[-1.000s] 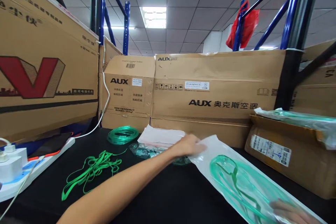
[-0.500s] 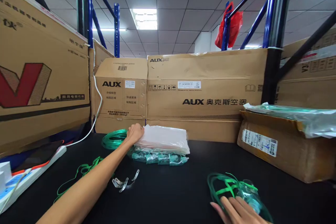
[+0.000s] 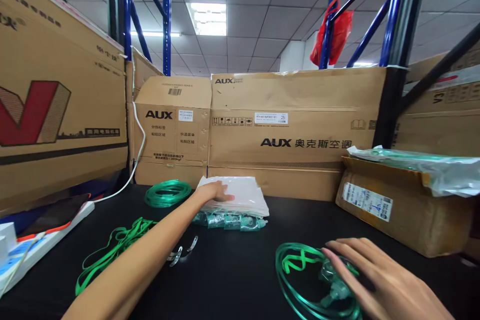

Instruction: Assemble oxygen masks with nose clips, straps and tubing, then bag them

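At the near right, the right hand (image 3: 386, 275) lies over a coil of green tubing (image 3: 284, 280) with a clear mask (image 3: 337, 289), its fingers extended and loosely spread rather than closed around it. At the near left lies a tangle of green straps (image 3: 116, 251), partly behind the left forearm, with curved metal strips (image 3: 192, 245) just right of that arm. Farther off, clear green-tinted pieces (image 3: 236, 221) lie along the near edge of a white stack (image 3: 245, 196). The left hand (image 3: 215, 191) rests on that stack; whether it pinches any is unclear. Cardboard cartons (image 3: 300, 130) stand at the far side.
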Action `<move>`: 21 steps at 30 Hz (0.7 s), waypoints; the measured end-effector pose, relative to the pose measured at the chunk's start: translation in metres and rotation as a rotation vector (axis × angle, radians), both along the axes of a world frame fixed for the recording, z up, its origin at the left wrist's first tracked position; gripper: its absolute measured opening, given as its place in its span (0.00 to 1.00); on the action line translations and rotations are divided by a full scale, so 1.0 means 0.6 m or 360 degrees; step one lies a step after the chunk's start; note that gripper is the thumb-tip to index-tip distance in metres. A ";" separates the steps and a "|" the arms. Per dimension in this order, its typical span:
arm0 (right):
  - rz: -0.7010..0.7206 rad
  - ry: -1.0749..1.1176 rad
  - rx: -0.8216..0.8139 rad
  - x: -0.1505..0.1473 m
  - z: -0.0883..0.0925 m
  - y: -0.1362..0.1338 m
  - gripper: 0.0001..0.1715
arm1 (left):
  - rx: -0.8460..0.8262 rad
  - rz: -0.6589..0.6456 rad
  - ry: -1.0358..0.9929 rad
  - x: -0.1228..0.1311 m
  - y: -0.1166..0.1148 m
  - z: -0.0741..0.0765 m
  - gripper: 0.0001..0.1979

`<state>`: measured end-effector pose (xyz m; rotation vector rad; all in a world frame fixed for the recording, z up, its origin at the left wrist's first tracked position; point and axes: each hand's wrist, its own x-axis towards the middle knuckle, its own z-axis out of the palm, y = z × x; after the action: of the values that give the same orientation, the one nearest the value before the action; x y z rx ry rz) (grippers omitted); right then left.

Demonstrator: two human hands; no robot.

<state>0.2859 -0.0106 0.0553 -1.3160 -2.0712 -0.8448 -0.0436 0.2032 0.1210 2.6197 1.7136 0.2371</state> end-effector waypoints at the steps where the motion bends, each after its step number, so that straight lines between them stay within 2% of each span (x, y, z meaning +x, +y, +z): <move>1: -0.0045 0.0073 -0.0017 0.023 -0.005 0.007 0.30 | -0.0003 0.0033 0.0000 0.006 -0.001 0.002 0.17; 3: -0.0008 0.0122 -0.0124 0.054 -0.016 0.018 0.31 | 0.0037 0.0066 -0.0031 0.020 -0.015 0.007 0.17; 5: 0.0042 0.0169 -0.0290 0.065 -0.024 0.021 0.30 | 0.0147 0.0038 -0.0103 0.037 -0.048 0.012 0.18; 8: 0.0101 0.0276 -0.0424 0.056 -0.026 0.014 0.27 | 0.0344 -0.0177 -0.0251 0.068 -0.139 0.010 0.15; 10: 0.0173 0.0329 -0.0383 0.045 -0.023 0.006 0.26 | 0.0382 -0.0427 -0.0311 0.097 -0.214 -0.009 0.15; 11: 0.0213 0.0343 -0.0341 0.041 -0.020 0.001 0.25 | 0.0386 -0.0530 -0.0325 0.114 -0.250 -0.026 0.16; 13: 0.0280 0.0338 -0.0291 0.036 -0.017 -0.009 0.23 | 0.0384 -0.0661 -0.0325 0.156 -0.305 -0.078 0.17; 14: 0.0302 0.0315 -0.0294 0.036 -0.017 -0.014 0.22 | 0.0404 -0.0698 -0.0333 0.180 -0.322 -0.111 0.22; 15: 0.0310 0.0282 -0.0314 0.038 -0.019 -0.019 0.21 | 0.0546 -0.0647 -0.0395 0.204 -0.331 -0.146 0.30; 17: 0.0305 0.0189 -0.0382 0.045 -0.028 -0.029 0.20 | 0.0913 -0.0465 -0.0494 0.252 -0.330 -0.211 0.44; 18: 0.0296 0.0139 -0.0407 0.048 -0.034 -0.033 0.20 | 0.1100 -0.0376 -0.0542 0.271 -0.323 -0.237 0.47; 19: 0.0294 0.0086 -0.0422 0.051 -0.040 -0.035 0.21 | 0.1267 -0.0324 -0.0581 0.285 -0.316 -0.258 0.47; 21: 0.0360 -0.0044 -0.0415 0.052 -0.047 -0.037 0.25 | 0.1527 -0.0355 -0.0628 0.295 -0.302 -0.279 0.42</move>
<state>0.3174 -0.0326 0.0269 -1.1715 -2.3598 -0.5106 0.1334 0.0219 -0.0467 2.9273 1.3298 1.8076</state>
